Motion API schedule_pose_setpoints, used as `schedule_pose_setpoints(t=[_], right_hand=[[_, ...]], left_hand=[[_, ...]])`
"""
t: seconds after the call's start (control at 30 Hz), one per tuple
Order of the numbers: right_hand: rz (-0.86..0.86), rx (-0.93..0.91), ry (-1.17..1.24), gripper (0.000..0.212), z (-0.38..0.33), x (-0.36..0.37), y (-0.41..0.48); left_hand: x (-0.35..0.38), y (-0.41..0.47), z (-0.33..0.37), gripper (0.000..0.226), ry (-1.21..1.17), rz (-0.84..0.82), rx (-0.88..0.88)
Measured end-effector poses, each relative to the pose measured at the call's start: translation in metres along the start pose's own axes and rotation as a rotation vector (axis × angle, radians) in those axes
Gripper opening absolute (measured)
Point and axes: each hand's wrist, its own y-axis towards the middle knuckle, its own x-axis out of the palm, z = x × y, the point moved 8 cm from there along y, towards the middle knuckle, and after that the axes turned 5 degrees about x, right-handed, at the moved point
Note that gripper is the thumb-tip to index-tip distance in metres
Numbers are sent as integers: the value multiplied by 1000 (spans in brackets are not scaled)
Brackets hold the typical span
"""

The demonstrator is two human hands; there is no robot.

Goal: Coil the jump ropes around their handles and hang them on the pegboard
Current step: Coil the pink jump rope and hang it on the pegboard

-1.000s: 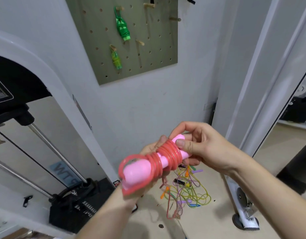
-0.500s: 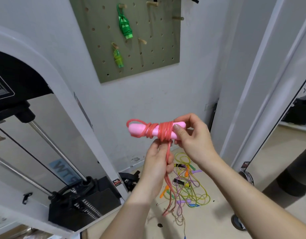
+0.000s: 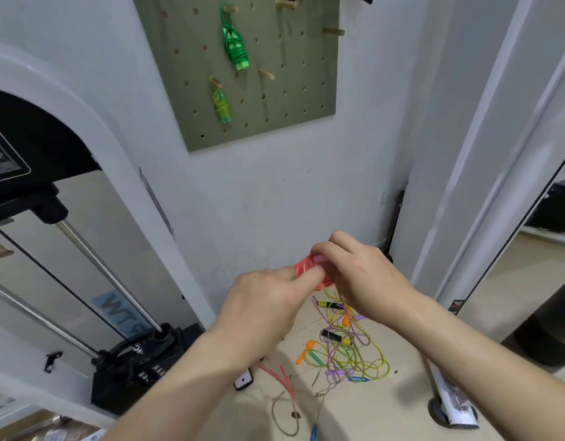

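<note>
Evidently the right hand [image 3: 360, 275] is gripping the pink jump rope [image 3: 303, 265]; the left hand [image 3: 268, 307], at nine o'clock, is pinching coils against slipping.

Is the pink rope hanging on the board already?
No, the left hand and right hand hold the pink rope, well below the pegboard.

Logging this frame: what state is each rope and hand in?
pink jump rope: partly coiled round its handles, tail trailing down
left hand: grips the pink jump rope
right hand: pinches the pink jump rope
green jump rope: coiled, hung on a peg
yellow-green jump rope: coiled, hung on a peg
floor ropes: tangled, uncoiled
pegboard: some pegs bare
</note>
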Motion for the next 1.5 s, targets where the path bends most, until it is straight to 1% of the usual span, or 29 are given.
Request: schedule_pose_setpoints(t=[0.07,0.13,0.17,0.2,0.23,0.3,0.33,0.4,0.47,0.5,0.57,0.67,0.73,0.77,0.8,0.83,0.87,0.93,0.97,1.0,1.03,1.07,1.13,1.17,1.27,1.37,1.43,1.5], right_hand=[[1,-33,1,20,-3,-4,1],[-12,-60,-2,22,-6,-6,1],[-24,-75,7,23,-8,-7,1],[-35,-91,38,24,-11,-10,0],[-41,-103,90,24,-13,-15,-1],[-24,-99,221,23,-17,-31,1],[-16,-78,285,23,-17,-40,4],[-70,24,459,21,-13,-47,8],[-200,171,789,15,-10,-43,9],[-230,241,953,14,-10,-41,8],[-230,344,1157,14,-8,-38,5],[-190,449,1323,10,-4,-27,1],[-138,524,1419,10,0,-17,-2],[-98,557,1464,9,2,-12,-3],[-50,585,1499,7,5,-10,-3],[3,611,1508,4,9,-10,-3],[55,632,1489,2,15,-10,-3],[142,655,1371,5,26,-15,-4],[182,661,1302,6,31,-18,-5],[221,672,1244,7,36,-20,-7],[255,680,1195,8,41,-21,-8],[282,683,1135,10,45,-21,-9],[326,654,953,15,51,-22,-9],[345,632,859,18,52,-23,-8],[365,546,674,18,48,-26,-4],[346,382,451,8,30,-32,0],[346,294,373,6,20,-37,0],[351,245,339,6,16,-45,2]], left_hand=[[-4,-2,1,31,45,-5,81],[-6,-2,-4,14,49,29,138],[-9,0,-9,11,3,64,140],[-12,1,-16,17,-76,102,132],[-14,4,-22,22,-180,129,113],[-25,10,-30,21,-396,189,58],[-30,15,-34,17,-512,207,8],[-30,23,-46,3,-796,210,-191],[-19,29,-51,7,-1118,146,-385],[-12,30,-51,7,-1229,115,-428],[1,30,-46,17,-1380,80,-499],[23,27,-37,35,-1541,70,-622],[35,23,-30,41,-1637,70,-713],[43,20,-23,42,-1625,15,-741],[50,15,-15,45,-1528,-64,-755],[54,9,-6,43,-1425,-116,-763],[55,4,0,35,-1411,-74,-772],[60,-10,0,24,-1463,67,-826],[62,-16,-2,21,-1418,74,-818],[61,-19,-3,16,-1339,53,-783],[54,-21,-3,13,-1201,30,-723],[50,-22,-4,17,-1014,14,-639],[33,-20,3,35,-558,-59,-409],[26,-19,4,38,-422,-76,-368],[18,-20,-2,27,-268,-136,-373],[4,-16,-9,22,-145,-177,-328],[-5,-13,-11,10,-46,-217,-249],[-8,-12,-8,23,46,-197,-144]])
